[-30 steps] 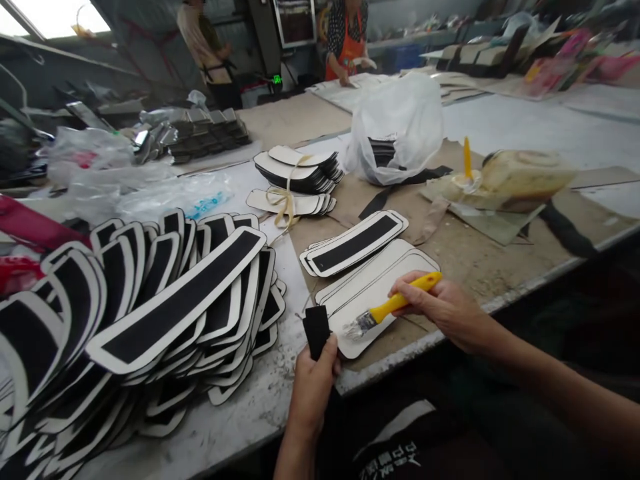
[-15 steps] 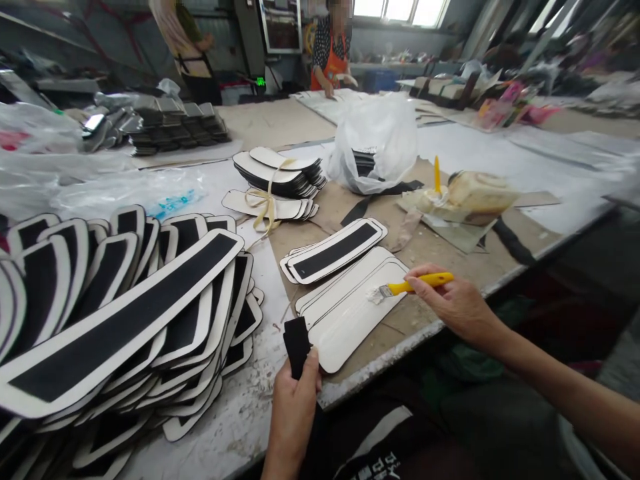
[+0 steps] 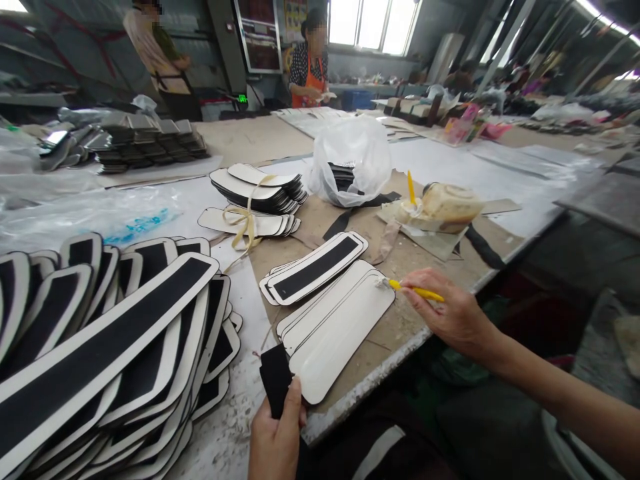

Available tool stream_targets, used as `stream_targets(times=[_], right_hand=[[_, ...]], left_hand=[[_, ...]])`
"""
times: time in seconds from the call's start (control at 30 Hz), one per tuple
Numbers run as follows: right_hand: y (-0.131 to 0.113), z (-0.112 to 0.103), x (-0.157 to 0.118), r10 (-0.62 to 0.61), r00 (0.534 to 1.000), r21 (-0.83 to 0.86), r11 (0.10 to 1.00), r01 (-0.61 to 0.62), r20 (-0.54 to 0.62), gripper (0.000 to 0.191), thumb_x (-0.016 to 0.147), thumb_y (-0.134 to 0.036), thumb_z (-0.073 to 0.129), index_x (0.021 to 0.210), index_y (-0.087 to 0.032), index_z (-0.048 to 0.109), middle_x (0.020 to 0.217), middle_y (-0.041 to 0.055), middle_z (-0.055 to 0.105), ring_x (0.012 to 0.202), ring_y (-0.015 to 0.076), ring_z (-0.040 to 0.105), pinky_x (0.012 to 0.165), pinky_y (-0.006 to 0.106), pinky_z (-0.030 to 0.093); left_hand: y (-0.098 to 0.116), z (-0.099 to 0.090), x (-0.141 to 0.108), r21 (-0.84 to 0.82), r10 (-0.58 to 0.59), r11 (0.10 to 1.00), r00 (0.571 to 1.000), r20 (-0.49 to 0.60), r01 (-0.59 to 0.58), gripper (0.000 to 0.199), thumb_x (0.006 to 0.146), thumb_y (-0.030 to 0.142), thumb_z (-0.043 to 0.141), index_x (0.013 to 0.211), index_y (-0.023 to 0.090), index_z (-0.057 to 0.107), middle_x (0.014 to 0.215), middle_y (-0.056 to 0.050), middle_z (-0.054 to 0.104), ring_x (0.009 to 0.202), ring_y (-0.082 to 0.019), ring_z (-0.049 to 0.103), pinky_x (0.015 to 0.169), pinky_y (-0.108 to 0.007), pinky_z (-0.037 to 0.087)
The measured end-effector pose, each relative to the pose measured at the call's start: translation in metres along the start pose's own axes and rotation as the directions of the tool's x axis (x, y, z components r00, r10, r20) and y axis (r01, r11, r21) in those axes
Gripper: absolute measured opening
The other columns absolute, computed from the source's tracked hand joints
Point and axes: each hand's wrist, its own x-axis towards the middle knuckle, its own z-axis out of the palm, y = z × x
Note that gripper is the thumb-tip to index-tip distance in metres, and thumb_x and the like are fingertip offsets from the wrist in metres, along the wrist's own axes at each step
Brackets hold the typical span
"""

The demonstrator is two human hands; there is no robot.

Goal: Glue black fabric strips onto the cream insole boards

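- The front white panel lay on the tabletop, seemingly wet, without a black strip.
- My right hand pinched the brush at the panel's far end; my left hand pinched folded black cloth.
- The left pile already wore strips.

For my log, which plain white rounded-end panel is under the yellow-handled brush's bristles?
The front white panel, nearest the table's edge: its face shows broadly; the others only narrow strips.
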Motion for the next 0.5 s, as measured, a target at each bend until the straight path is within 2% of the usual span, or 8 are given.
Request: stream_targets(times=[0.13,0.27,0.37,0.43,0.5], right_hand=[[-0.002,-0.001,-0.002,-0.044,0.998,-0.077,0.996,0.047,0.039,0.013,0.089,-0.023,0.049,0.094,-0.024,0.061,0.089,0.0068,0.064,0.089,0.0206,0.062,0.084,0.035,0.051],[-0.011,0.011,-0.015,-0.122,0.986,-0.109,0.985,0.134,0.114,0.015,0.088,-0.017,0.049,0.097,-0.023,0.060,0.090,0.0077,0.064,0.089,0.0208,0.060,0.081,0.035,0.052],[-0.033,0.023,-0.030,-0.195,0.968,0.056,0.981,0.188,0.159,0.022,0.086,-0.011,0.050,0.103,-0.024,0.057,0.090,0.0080,0.063,0.088,0.0207,0.059,0.077,0.034,0.053],[-0.052,0.027,-0.036,-0.198,0.963,0.253,0.956,0.149,0.183,0.028,0.085,-0.010,0.050,0.108,-0.025,0.054,0.091,0.0076,0.061,0.086,0.0195,0.059,0.075,0.033,0.054],[-0.067,0.027,-0.038,-0.167,0.968,0.444,0.893,0.069,0.186,0.029,0.086,-0.011,0.051,0.110,-0.026,0.053,0.092,0.0060,0.061,0.085,0.0181,0.059,0.075,0.032,0.054]], left_hand=[[-0.003,-0.001,0.001,0.016,0.000,1.000,1.000,0.003,0.000,0.050,0.067,0.064,0.060,0.050,0.019,0.048,0.047,0.001,0.046,0.052,-0.015,0.041,0.055,-0.028,0.030],[-0.003,-0.001,0.001,0.042,-0.005,0.999,1.000,0.004,0.005,0.051,0.067,0.066,0.059,0.050,0.019,0.047,0.046,0.002,0.045,0.052,-0.015,0.040,0.056,-0.029,0.029],[0.001,0.001,0.000,0.055,-0.015,0.998,1.000,-0.012,0.015,0.052,0.067,0.066,0.058,0.048,0.019,0.046,0.046,0.002,0.043,0.051,-0.014,0.038,0.055,-0.028,0.028],[0.004,0.001,0.000,0.050,-0.020,0.999,1.000,0.001,0.020,0.051,0.068,0.065,0.059,0.048,0.019,0.046,0.047,0.003,0.043,0.051,-0.014,0.037,0.054,-0.028,0.027],[0.006,0.001,0.000,0.028,-0.015,0.999,1.000,0.006,0.014,0.049,0.068,0.063,0.061,0.050,0.019,0.048,0.048,0.002,0.044,0.051,-0.013,0.037,0.053,-0.028,0.028]])
